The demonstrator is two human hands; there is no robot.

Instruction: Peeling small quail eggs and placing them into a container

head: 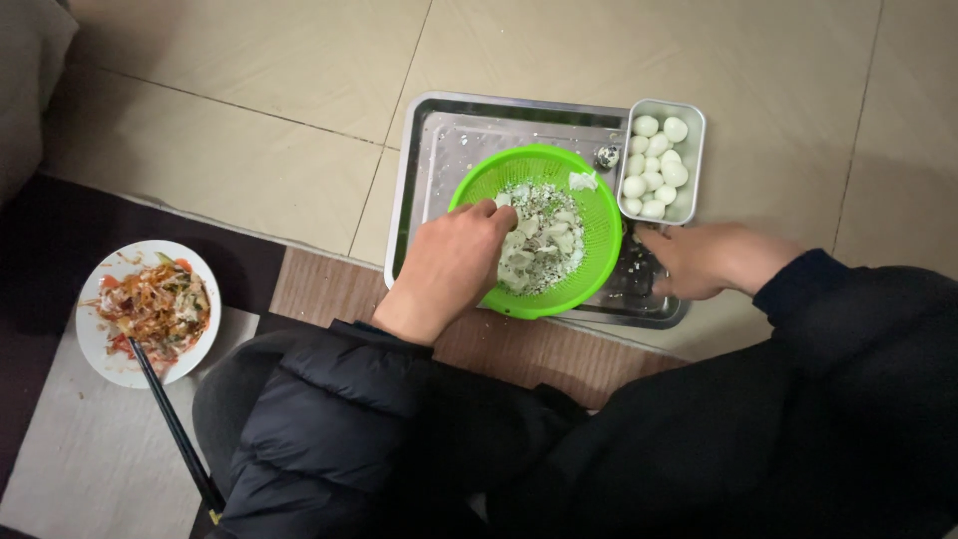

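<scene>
Reaching into green colander, left hand fingers curled among eggshell scraps; right hand grip unclear.

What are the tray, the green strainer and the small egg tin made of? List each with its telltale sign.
Tray: likely stainless steel; dull silver sheen, rolled rim.
Green strainer: plastic, by its bright uniform colour and fine moulded perforations.
Small egg tin: metal too, probably steel or aluminium; brushed grey walls with rounded corners.
</scene>
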